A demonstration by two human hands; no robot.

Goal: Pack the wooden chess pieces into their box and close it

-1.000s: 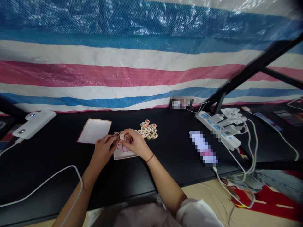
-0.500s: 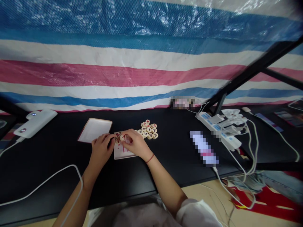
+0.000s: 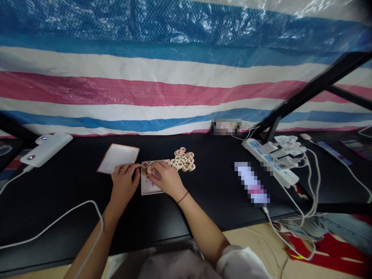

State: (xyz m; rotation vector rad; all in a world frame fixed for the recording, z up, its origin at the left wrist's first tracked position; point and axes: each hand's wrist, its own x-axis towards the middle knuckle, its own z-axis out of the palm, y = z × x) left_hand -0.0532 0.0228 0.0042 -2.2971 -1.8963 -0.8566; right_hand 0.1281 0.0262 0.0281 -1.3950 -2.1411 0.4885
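The hands have eased apart over the red-lined white tray (image 3: 148,186). The left hand (image 3: 124,187) lies released, its fingers (image 3: 128,167) along the tray's rim. The right hand (image 3: 165,179) rests its fingers (image 3: 154,170) on Chinese chess pieces (image 3: 147,168) in the tray; any grasp cannot be told. More pieces (image 3: 183,159) sit heaped at 2 o'clock on the black desk (image 3: 72,205), a white box lid (image 3: 117,158) at 10 o'clock, and a striped tarpaulin (image 3: 145,89) hangs behind.

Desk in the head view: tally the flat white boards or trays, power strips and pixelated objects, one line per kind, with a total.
Flat white boards or trays: 2 (white tray with a tan rim, red-lined xiangqi board)
Power strips: 1 (white power strip)
Pixelated objects: 2 (pixelated object behind the desk, pixelated object on the desk)
Total: 5
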